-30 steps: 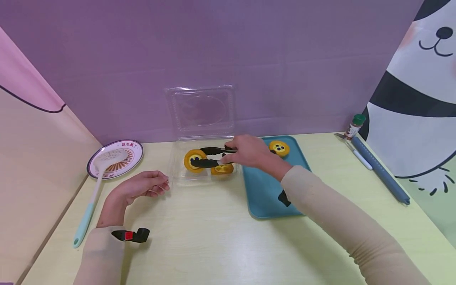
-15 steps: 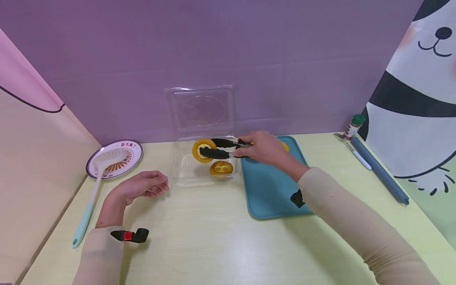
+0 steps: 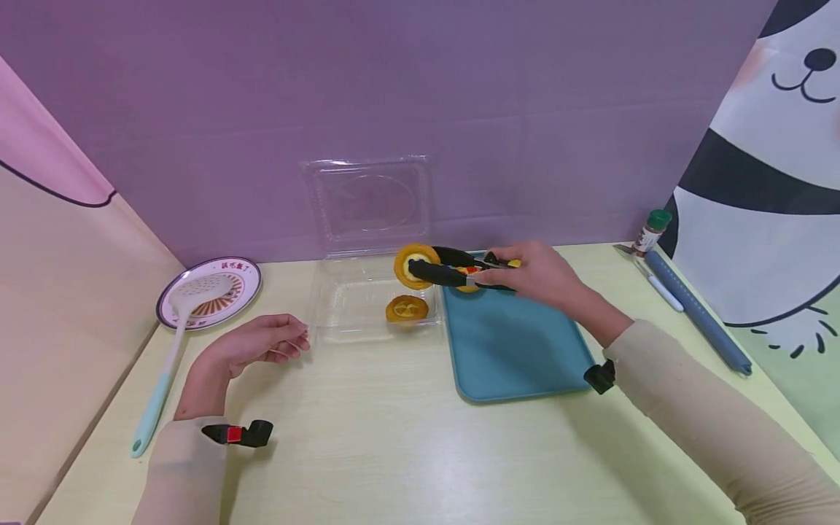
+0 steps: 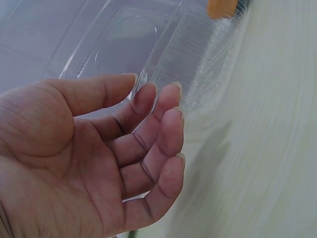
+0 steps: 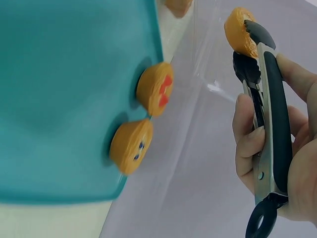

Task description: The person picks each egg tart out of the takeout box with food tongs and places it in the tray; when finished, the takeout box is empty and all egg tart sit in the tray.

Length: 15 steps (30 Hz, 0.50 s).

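Observation:
My right hand (image 3: 541, 273) grips a pair of tongs (image 5: 270, 129) with black handles and tips. Between the tips is a round golden tart (image 3: 403, 262), raised over the right part of the clear plastic box (image 3: 351, 310). Inside that box, at its front right, lies another tart (image 3: 407, 309) with a yellow cross-shaped topping. Beside the box's left front corner my left hand (image 3: 262, 343) holds nothing, its fingers loosely curled. On the blue tray (image 3: 518, 357) sit a red-topped tart (image 5: 154, 89) and a tart with dark dots (image 5: 131, 146); the right hand and tongs partly cover them in the head view.
The box's hinged lid (image 3: 370, 204) stands up against the purple backdrop. A white slotted spatula (image 3: 154, 408) leans on a patterned plate (image 3: 246, 292) at left. At right lie a blue roll (image 3: 702, 313), a white-handled knife (image 3: 663, 292) and a green-capped jar (image 3: 651, 232).
My right hand has moved right with the tongs, carrying the tart up from the left of the box towards the tray. The left hand stays where it was.

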### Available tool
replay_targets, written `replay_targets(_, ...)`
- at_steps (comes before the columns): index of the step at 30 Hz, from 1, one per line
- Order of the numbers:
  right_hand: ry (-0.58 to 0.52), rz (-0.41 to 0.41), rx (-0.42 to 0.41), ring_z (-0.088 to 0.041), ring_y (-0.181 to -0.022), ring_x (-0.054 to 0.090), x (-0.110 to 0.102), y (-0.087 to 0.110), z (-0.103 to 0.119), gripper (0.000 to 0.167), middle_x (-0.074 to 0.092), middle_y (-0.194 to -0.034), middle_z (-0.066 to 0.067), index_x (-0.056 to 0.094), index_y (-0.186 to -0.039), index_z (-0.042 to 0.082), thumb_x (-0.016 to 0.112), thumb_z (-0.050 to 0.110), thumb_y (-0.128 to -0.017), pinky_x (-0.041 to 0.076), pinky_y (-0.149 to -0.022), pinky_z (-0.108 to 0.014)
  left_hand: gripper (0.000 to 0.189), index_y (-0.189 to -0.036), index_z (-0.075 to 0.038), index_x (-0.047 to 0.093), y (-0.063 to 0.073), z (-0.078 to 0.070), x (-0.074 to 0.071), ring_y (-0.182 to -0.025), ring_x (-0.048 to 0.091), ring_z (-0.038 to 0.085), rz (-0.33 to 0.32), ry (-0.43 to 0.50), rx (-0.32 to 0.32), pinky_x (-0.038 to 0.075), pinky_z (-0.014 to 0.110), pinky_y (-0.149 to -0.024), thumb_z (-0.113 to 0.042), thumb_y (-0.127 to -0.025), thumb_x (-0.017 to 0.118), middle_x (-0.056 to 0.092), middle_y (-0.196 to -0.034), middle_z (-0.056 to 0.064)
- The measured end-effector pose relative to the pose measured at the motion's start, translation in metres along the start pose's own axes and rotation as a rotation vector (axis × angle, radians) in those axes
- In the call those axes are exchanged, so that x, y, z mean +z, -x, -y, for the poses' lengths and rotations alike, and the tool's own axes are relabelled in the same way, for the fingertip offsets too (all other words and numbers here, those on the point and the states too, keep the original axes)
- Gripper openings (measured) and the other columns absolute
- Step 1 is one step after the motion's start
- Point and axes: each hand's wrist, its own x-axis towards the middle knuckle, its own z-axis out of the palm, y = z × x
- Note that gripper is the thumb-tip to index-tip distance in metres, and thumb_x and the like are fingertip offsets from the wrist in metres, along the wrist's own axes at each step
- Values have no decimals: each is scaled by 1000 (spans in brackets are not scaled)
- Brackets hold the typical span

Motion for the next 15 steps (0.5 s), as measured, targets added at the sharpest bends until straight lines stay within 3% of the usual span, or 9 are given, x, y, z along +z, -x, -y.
replay_targets(5,-33,-3,31,-21,-89,72,-15,19,-18,72,54,-144,-16,53,-145,10,70,53,-89,60,-72,-34,39,-121,4,54,1,0,0,-90,65,16,6,10,9,54,31,-84,-31,-104,54,68,-102,2)
replay_targets(11,31,-20,56,-15,-65,68,-25,39,-37,73,63,-127,-16,56,-143,9,69,56,-89,55,-69,-31,39,-122,4,53,1,0,0,-91,65,16,14,10,12,54,31,-84,-31,-104,54,68,-103,2)
replay_targets(15,55,-21,42,-14,-63,66,-28,51,-48,69,65,-121,-16,57,-141,6,70,51,-90,54,-66,-30,39,-122,4,53,1,-1,1,-90,65,16,13,4,14,54,31,-84,-31,-104,53,68,-102,2)
